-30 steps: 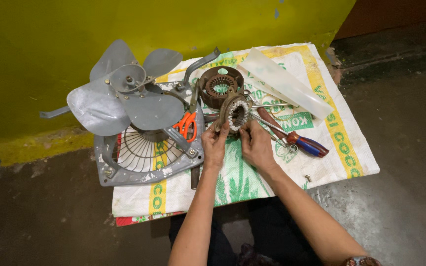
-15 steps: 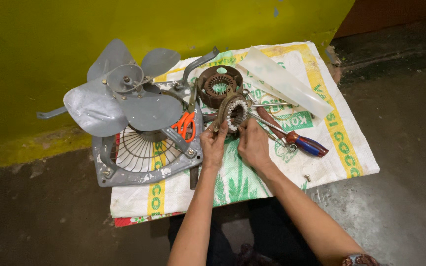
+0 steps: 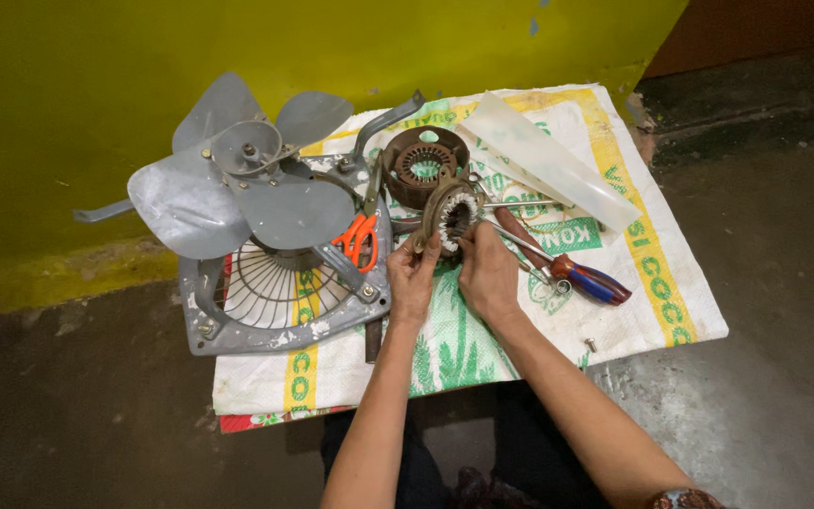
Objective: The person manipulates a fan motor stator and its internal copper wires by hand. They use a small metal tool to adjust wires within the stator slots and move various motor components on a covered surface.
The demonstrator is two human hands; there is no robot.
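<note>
Fingers of both hands, left hand (image 3: 414, 275) and right hand (image 3: 487, 273), grip the round rusty-brown motor stator (image 3: 451, 215) mid-sack on the woven white sack (image 3: 652, 283). Looks like inspection; next needs a steady turn.

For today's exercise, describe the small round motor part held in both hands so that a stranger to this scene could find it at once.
Start at the white woven sack spread on the floor before the yellow wall. Near its middle, the left hand and right hand hold a small ring-shaped motor part tilted on edge. Unlike the darker brown ring lying flat just behind it, this one is raised off the sack and shows pale teeth around its hole.
</note>
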